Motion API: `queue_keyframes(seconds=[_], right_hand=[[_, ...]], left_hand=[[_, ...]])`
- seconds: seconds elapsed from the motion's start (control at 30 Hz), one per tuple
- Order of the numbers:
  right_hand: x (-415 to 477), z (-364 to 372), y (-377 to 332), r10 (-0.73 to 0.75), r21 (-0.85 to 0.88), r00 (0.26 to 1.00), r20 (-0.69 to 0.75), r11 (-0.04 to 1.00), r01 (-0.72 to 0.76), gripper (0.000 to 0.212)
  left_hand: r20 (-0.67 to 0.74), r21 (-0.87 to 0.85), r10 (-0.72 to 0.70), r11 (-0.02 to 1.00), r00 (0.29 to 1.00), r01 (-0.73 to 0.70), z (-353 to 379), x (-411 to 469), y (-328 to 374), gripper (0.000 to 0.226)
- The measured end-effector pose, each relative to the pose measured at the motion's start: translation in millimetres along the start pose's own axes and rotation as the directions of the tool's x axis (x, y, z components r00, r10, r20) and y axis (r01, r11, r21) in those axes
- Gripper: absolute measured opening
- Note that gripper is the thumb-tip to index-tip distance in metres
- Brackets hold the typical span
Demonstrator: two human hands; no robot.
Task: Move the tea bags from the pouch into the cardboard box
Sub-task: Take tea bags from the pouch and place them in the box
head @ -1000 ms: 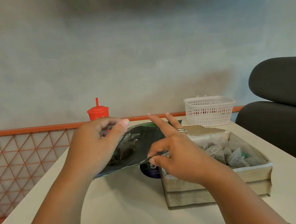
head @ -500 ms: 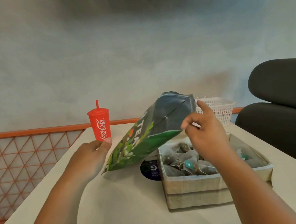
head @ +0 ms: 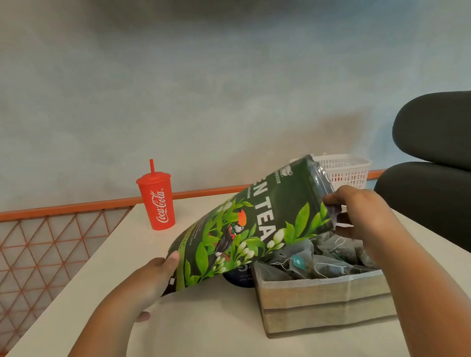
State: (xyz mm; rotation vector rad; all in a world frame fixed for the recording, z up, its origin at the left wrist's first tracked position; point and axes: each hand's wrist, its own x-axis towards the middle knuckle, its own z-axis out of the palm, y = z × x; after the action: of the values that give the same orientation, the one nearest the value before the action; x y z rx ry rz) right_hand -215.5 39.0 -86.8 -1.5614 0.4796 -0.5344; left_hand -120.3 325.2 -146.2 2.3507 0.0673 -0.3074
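The person held the green tea pouch (head: 251, 229) tilted above the table (head: 205, 341). Its low end was in the left hand (head: 152, 283), which gripped it with the thumb on top. The right hand (head: 360, 211) pinched the other end, right over the cardboard box (head: 326, 302). Lots of tea bags (head: 318, 259) lay piled inside the box. A red cup (head: 156, 198) and a white basket (head: 346, 168) stood farther back
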Motion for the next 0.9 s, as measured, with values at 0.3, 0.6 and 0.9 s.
queue_keyframes(seconds=[0.3,0.6,0.9], right_hand=[[-3.4,0.4,1.3,-0.107,-0.29,0.989,0.1,0.948,0.132,0.033],[-5.9,-0.4,3.5,-0.042,0.359,0.99,0.131,0.933,-0.008,0.021],[0.9,-5.3,8.6,-0.178,0.716,0.972,0.151,0.697,0.016,0.044]], left_hand=[[-0.169,-0.272,0.038,0.959,0.985,-0.083,-8.1,-0.7,7.3,0.041],[-0.525,-0.498,0.202,0.715,0.827,-0.491,-27.7,-14.2,24.9,0.012],[-0.747,-0.353,0.395,0.446,0.535,-0.822,-41.4,-64.7,51.9,0.037]])
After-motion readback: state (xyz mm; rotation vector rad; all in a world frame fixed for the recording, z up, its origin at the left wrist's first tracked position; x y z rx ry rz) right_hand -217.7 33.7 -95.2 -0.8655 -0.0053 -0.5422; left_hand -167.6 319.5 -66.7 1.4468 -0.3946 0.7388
